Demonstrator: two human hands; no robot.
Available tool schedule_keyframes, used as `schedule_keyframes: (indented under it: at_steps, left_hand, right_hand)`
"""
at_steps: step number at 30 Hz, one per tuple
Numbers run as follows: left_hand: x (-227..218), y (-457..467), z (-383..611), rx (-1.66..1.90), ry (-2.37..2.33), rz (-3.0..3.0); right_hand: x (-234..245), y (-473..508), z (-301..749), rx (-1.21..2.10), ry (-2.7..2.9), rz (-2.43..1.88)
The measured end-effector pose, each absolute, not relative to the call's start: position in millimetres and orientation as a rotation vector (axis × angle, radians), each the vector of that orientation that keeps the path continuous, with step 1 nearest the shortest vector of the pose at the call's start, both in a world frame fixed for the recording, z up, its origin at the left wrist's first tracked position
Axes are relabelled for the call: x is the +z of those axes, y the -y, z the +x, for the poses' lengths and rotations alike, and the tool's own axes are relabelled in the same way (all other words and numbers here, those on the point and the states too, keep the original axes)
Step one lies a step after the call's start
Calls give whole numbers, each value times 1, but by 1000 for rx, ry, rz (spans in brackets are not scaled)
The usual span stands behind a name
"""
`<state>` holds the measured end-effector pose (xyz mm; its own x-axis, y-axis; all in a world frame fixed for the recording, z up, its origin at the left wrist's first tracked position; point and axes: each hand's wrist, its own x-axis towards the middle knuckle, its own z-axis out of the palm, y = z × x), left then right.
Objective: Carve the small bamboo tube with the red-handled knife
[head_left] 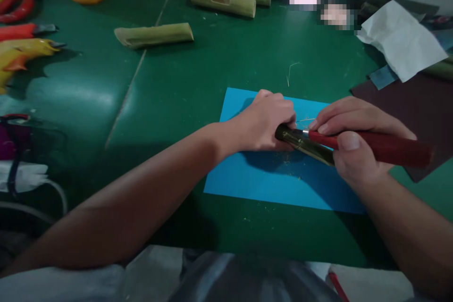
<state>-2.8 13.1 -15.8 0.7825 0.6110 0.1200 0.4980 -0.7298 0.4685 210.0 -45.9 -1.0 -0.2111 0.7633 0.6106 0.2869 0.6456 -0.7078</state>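
My left hand (264,120) is closed over one end of a short dark green bamboo tube (304,144) that lies on a blue sheet (269,184). My right hand (354,146) grips a red-handled knife (382,147), thumb on the handle, fingers curled over it. The small metal blade tip touches the tube's top near my left hand. Fine shavings lie on the sheet around the tube.
Several cut pale green bamboo tubes (222,1) lie at the far side of the green table (177,89), one alone (154,35) nearer left. Yellow and red painted pieces (21,52) sit at far left. White paper (401,40) and a dark sheet (417,104) lie at right.
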Motion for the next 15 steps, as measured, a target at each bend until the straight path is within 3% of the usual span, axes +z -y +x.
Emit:
schedule_keyframes:
  at_steps: [15]
  left_hand:
    - [-13, -11, -3, 296, -879, 2528]
  right_hand:
    - [-2, 37, 205, 527, 1763, -658]
